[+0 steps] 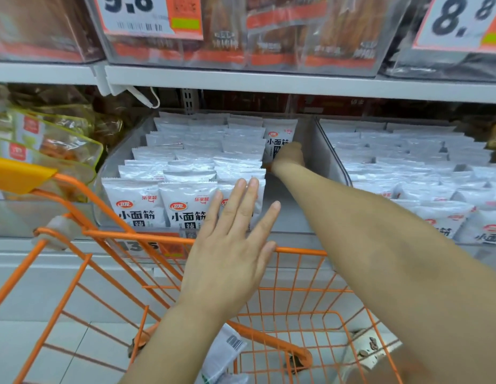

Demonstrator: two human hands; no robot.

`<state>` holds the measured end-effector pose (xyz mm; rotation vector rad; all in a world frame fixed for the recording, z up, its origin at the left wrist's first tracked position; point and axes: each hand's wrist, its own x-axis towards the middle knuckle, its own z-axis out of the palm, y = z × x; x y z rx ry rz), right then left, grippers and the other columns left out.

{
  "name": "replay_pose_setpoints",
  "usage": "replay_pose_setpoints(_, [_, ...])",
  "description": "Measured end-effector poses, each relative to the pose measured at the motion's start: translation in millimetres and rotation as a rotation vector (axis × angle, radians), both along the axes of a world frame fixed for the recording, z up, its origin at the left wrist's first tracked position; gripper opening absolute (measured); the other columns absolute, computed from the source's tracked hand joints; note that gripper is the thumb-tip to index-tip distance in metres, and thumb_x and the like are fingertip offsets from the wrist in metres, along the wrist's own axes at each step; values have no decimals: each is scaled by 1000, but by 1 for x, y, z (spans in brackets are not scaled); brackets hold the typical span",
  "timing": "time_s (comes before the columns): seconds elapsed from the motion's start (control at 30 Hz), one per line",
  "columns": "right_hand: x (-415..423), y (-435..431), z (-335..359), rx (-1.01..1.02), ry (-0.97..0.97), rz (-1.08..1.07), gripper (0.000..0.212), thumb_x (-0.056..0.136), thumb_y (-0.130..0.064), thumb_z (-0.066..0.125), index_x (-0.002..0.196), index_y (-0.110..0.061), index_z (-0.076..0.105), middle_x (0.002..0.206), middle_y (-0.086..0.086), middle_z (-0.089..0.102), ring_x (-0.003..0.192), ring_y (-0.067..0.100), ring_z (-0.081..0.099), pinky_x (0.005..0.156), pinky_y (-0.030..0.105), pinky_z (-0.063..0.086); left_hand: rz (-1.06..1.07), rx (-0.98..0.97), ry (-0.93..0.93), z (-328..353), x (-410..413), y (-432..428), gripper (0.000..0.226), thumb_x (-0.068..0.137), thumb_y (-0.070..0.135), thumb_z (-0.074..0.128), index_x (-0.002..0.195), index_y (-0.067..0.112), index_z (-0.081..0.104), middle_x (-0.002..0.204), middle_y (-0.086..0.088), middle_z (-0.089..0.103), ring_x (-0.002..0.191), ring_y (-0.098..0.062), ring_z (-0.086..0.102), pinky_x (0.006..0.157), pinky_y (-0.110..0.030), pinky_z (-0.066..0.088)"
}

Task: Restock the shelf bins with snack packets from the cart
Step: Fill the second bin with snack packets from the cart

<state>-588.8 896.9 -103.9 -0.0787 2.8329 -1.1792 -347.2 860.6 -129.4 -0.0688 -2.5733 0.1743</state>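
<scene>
The left hand, right hand and forearms are bare.

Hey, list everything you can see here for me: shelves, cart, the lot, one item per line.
Snack packets: many, white, in rows in the centre bin.
More packets: many, white, filling the right bin.
Upper packs: several, brown and orange, on the top shelf.
9.8 tag, 8.8 tag: one each, white on orange, up top.
Bags: a few, clear with yellow edges, far left.
Cart: one, orange wire, before the shelf.
Loose packet: one, white, barcoded, low in the cart.
Left hand: fingers straight, at the front-row packets.
Right hand: deep in the centre bin; grip unclear.
</scene>
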Motion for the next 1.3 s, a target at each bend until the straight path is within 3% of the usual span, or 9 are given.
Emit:
replay_pose_setpoints(0.1, [36,15,30,130,56,67,36,94,-11,50,129,-3,45,128,7,51,112,21,52,62,19,39,1,11,-20,1,1,0,53,97,41,23,145,20,35,155,-16,17,145,-29,11,113,-50,16])
replay_pose_setpoints(0.27, [140,87,62,90,244,278,26,90,-1,45,116,-3,48,110,12,58,101,31,58,85,32,48,-61,92,-37,10,1,1,53,95,41,29,142,18,39,155,-16,18,144,-29,11,116,-44,9])
replay_pose_setpoints(0.33, [185,113,65,57,230,448,22,90,-7,50,111,-10,54,104,10,62,92,25,60,81,35,50,-125,277,-91,16,6,-1,52,95,41,32,142,20,39,157,-12,13,145,-24,5,118,-37,3])
replay_pose_setpoints(0.43, [227,124,48,368,107,813,18,92,-19,56,110,-15,60,99,2,63,90,18,59,74,25,42,-206,406,-177,21,17,-5,53,92,41,34,136,15,47,156,-11,18,145,-24,8,115,-37,11])
replay_pose_setpoints(0.57, [246,99,-16,600,-188,1106,29,92,-17,56,119,-8,59,110,8,64,100,23,61,62,19,46,-215,184,-60,20,40,-8,36,88,23,42,113,6,63,135,-16,50,129,-35,41,108,-40,30])
replay_pose_setpoints(0.7, [253,96,-78,667,-323,1231,44,90,-14,58,133,-10,48,126,12,54,106,32,58,88,41,51,-218,154,38,17,55,0,26,89,16,47,102,7,67,117,-12,62,108,-34,53,87,-46,45])
replay_pose_setpoints(0.93, [266,97,-117,668,-100,1250,36,92,-14,53,128,-11,54,127,14,55,114,29,51,87,33,42,-236,173,95,19,57,7,19,86,12,52,95,7,69,102,-9,65,98,-32,57,83,-43,45])
replay_pose_setpoints(1.1, [263,100,-126,643,-171,1265,45,87,-6,54,132,-14,50,131,12,54,117,30,51,93,36,45,-208,207,107,20,57,7,19,86,13,53,97,8,68,100,-6,65,98,-30,56,83,-41,44])
replay_pose_setpoints(1.3, [263,98,-113,399,-266,1118,34,86,-2,63,120,-3,64,124,9,63,115,23,57,95,27,44,-229,215,126,19,56,8,19,86,10,55,98,6,68,98,-7,65,96,-29,53,85,-35,43])
